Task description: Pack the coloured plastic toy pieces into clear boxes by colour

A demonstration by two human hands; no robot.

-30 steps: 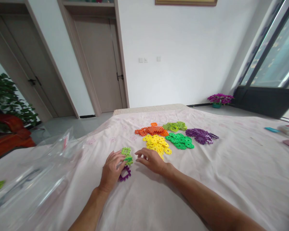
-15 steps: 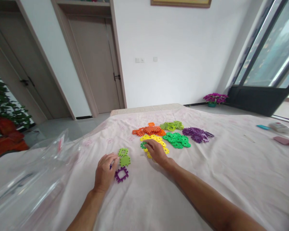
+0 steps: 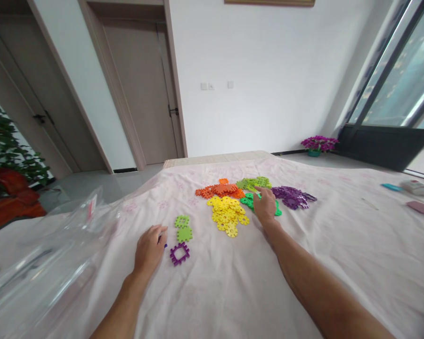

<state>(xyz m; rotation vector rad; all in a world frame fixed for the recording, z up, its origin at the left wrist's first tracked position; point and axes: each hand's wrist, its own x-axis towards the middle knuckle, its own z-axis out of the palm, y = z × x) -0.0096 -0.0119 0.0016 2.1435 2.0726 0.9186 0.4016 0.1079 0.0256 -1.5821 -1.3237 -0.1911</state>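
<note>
My left hand [image 3: 150,249] rests on the cloth with its fingers curled. A bit of a dark blue piece [image 3: 166,245] peeks out beneath them; its shape is hidden. Just right of that hand lie a light green square frame [image 3: 182,221], a light green solid square [image 3: 184,234] and a purple square frame [image 3: 180,254], all with toothed edges. My right hand [image 3: 265,205] is over the green disc pile [image 3: 248,201], index finger stretched out, other fingers partly hidden. No piece shows in it. Left of it spreads a pile of yellow notched discs [image 3: 226,214].
Behind are piles of orange pieces [image 3: 221,189], light green pieces [image 3: 252,182] and purple pieces [image 3: 292,197]. A clear plastic bag [image 3: 56,256] covers the left side of the cloth [image 3: 226,292]. A pink item [image 3: 422,207] lies far right.
My right hand has moved right, from the yellow pile to the green pile. The green disc by its fingertips is gone from beside the yellow pile. My left hand has shifted slightly left.
</note>
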